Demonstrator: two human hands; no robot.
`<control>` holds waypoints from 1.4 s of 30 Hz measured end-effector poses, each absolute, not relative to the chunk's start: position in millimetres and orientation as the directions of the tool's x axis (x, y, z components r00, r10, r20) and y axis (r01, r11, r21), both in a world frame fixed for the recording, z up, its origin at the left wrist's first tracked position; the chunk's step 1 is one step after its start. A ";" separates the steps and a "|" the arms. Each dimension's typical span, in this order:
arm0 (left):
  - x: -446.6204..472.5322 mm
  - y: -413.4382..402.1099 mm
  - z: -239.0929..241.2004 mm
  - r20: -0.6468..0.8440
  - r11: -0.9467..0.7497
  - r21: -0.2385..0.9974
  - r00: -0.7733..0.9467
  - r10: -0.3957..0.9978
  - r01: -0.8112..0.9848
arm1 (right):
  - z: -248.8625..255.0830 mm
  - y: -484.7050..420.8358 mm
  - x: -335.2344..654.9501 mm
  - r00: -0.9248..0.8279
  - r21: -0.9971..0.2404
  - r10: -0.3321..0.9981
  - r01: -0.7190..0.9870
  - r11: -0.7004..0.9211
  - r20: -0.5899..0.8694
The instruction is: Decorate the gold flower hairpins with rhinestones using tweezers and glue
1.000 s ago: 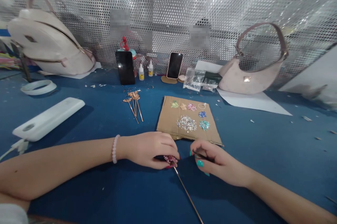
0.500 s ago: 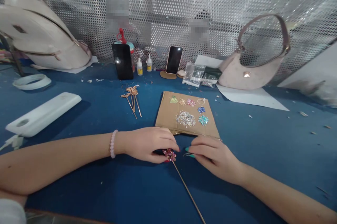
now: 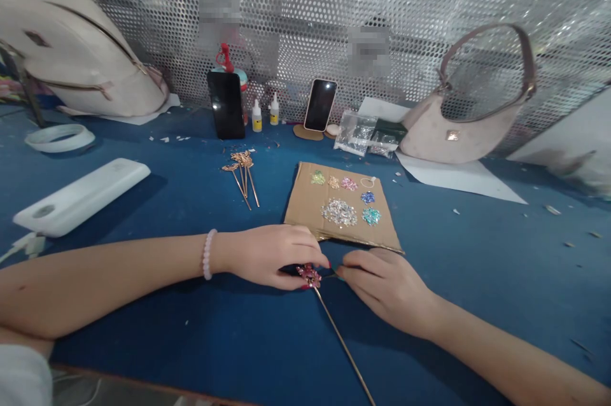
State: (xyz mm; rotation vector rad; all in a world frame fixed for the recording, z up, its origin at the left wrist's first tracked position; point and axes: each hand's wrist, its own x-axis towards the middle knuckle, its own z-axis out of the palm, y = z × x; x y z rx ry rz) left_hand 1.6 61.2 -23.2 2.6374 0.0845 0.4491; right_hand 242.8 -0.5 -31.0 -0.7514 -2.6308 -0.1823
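Note:
Between the thumb and fingers of my left hand [image 3: 279,256] is the pink jewelled head of a hair stick [image 3: 311,275]. Its long thin metal shaft slants down towards the table's front edge. My right hand [image 3: 384,282] is closed on a pair of teal tweezers [image 3: 333,275], mostly covered by the fingers. The tweezers' tip points left at the jewelled head and appears to reach its right side. Just beyond both hands lies a piece of cardboard [image 3: 310,205] bearing small piles of rhinestones, among them clear ones [image 3: 339,212] and teal ones [image 3: 371,216].
Several gold hair sticks [image 3: 244,177] lie left of the cardboard. Behind stand two phones, glue bottles [image 3: 256,117] and plastic packets [image 3: 354,133]. A power bank [image 3: 83,196] and tape roll [image 3: 60,138] are at left. A backpack [image 3: 90,56] and a handbag [image 3: 465,129] flank the back.
My right hand has brought the tweezers left, up to the jewelled head, and its fingers have drawn closer together. My left hand keeps its hold. The whole view has shifted slightly.

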 end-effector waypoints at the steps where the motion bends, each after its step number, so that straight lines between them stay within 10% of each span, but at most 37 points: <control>1: 1.5 61.4 -23.4 0.299 -0.893 0.450 0.945 0.131 -0.019 | -31.4 -0.6 242.8 -0.778 0.017 0.481 0.532 0.847 0.404; 42: 2.9 63.3 -24.8 0.311 -0.904 0.425 0.946 0.093 -0.051 | -28.3 -1.6 240.2 -0.786 0.070 0.443 0.519 0.852 0.430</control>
